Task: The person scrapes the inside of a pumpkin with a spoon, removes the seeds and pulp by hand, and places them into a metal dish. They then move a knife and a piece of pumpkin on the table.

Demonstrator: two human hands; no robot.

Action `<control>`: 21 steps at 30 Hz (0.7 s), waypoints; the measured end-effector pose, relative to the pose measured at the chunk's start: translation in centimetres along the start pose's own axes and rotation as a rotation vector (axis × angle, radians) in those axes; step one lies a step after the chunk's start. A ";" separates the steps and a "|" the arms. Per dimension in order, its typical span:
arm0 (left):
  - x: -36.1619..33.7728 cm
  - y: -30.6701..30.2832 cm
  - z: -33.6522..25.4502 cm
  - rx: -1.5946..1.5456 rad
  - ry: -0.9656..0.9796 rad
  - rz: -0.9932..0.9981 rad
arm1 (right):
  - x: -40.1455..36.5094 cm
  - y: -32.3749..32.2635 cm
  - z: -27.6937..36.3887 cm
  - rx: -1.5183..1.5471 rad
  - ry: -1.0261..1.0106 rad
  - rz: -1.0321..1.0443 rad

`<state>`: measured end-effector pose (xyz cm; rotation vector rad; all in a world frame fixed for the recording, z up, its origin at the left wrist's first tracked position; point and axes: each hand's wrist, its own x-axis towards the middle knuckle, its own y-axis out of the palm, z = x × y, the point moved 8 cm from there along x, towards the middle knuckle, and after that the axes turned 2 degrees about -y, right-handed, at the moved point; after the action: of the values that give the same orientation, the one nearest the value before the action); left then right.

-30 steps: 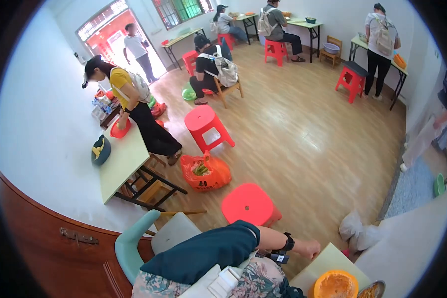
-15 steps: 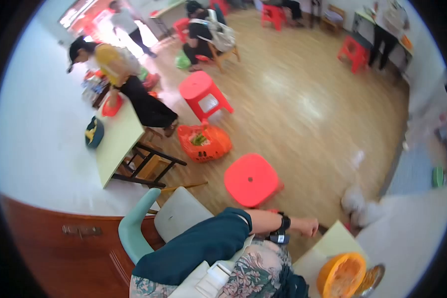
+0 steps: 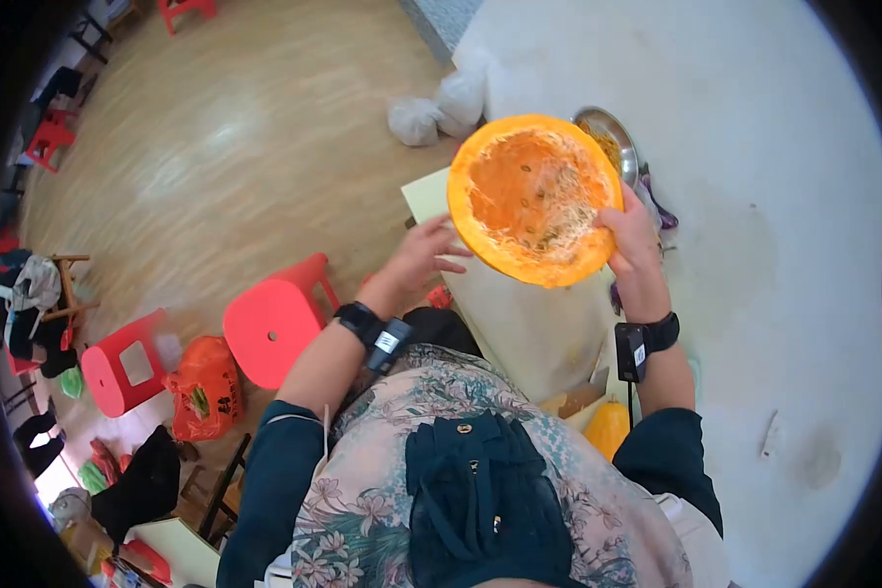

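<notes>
A halved orange pumpkin (image 3: 534, 201), its hollow with seeds and stringy pulp facing the camera, is held up over the pale table (image 3: 519, 323). My right hand (image 3: 634, 230) grips its right rim, thumb over the edge. Just off the lower left rim, my left hand (image 3: 429, 257) has its fingers apart and holds nothing. Behind the pumpkin, a metal bowl (image 3: 627, 147) with orange-yellow scraps shows in part. Near my body, a yellow piece (image 3: 608, 428) lies on the table beside what looks like a knife (image 3: 596, 365).
Red stools (image 3: 272, 333) and a red plastic bag (image 3: 206, 387) stand on the floor at left. White bags (image 3: 436, 113) lie by the wall beyond the table. Other people are at the far left. Purple items (image 3: 661, 201) sit right of the bowl.
The view has swung right and down to the table. The pumpkin half is now raised in my right hand; my left hand, closed before, has its fingers spread beside it.
</notes>
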<state>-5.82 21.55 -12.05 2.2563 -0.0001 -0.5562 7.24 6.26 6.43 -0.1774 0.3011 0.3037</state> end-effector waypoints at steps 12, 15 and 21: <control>-0.5 4.5 -4.6 -0.259 -0.055 0.128 | 0.4 0.9 0.5 -0.165 0.032 0.031; 0.2 3.9 -3.7 -0.140 -0.132 0.063 | 1.3 0.9 0.0 -0.198 0.021 0.094; 2.4 2.5 -0.3 -0.093 -0.142 -0.087 | 2.9 0.6 -1.0 -0.238 0.047 0.221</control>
<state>-3.04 19.64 -11.04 2.1300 0.0515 -0.7472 9.41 7.42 4.50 -0.3875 0.3310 0.5555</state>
